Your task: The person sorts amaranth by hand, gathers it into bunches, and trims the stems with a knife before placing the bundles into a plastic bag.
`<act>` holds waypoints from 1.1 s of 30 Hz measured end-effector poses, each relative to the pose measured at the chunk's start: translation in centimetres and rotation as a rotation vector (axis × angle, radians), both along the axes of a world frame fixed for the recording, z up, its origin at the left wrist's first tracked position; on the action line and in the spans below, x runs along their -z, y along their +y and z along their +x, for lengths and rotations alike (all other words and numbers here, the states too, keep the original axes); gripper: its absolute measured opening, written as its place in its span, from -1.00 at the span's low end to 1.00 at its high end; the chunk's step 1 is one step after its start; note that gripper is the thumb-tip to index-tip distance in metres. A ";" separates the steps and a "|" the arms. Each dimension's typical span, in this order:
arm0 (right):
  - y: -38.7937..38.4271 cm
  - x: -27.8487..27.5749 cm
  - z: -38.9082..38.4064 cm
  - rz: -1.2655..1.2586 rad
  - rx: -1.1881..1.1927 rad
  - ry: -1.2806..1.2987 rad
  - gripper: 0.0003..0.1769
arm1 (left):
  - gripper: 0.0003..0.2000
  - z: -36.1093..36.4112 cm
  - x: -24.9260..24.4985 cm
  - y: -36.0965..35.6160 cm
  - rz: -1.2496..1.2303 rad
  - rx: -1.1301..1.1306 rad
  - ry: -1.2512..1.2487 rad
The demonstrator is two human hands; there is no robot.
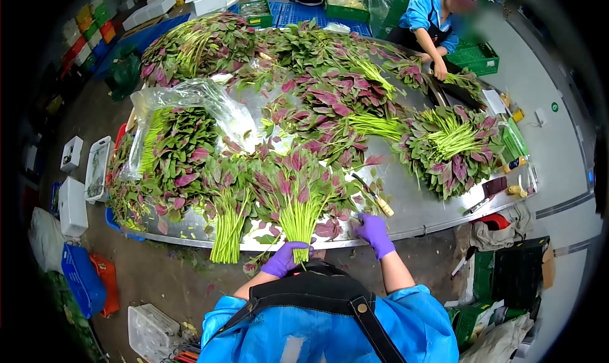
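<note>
My left hand [283,259], in a purple glove, is closed around the lower stems of a bunch of amaranth [299,220] with green and purple-red leaves. The cut ends point toward me over the table's front edge. My right hand [375,235], also gloved, is at the table edge with its fingers apart and nothing visible in them. Just beyond it lies a knife [383,206] with a pale handle, its blade partly among loose leaves. Left of the held bunch, another amaranth bunch [229,226] lies with stems overhanging the edge.
Piled amaranth [196,46] covers much of the metal table [412,214]. A clear plastic bag [222,103] lies over stacked bunches at left. A large bunch [449,144] sits at right. Across the table a co-worker [431,24] handles greens beside a green crate [476,58].
</note>
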State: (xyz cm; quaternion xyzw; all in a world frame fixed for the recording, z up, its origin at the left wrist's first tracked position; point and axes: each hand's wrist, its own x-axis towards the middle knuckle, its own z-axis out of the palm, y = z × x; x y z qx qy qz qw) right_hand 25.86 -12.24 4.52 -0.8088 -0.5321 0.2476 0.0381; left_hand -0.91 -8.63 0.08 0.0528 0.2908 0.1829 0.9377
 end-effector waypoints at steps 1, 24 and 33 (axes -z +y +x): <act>0.2 0.3 -0.1 0.115 0.037 -0.021 -0.47 | -0.63 0.1 -0.1 0.4 -0.005 0.011 0.000; 9.7 -0.7 -9.1 0.449 -0.201 0.112 -0.50 | -0.66 -0.3 -2.5 -0.3 0.237 0.035 0.065; 4.5 -5.1 -2.6 -0.196 -0.574 0.865 -0.82 | -0.64 -0.6 0.0 0.1 0.203 0.007 0.076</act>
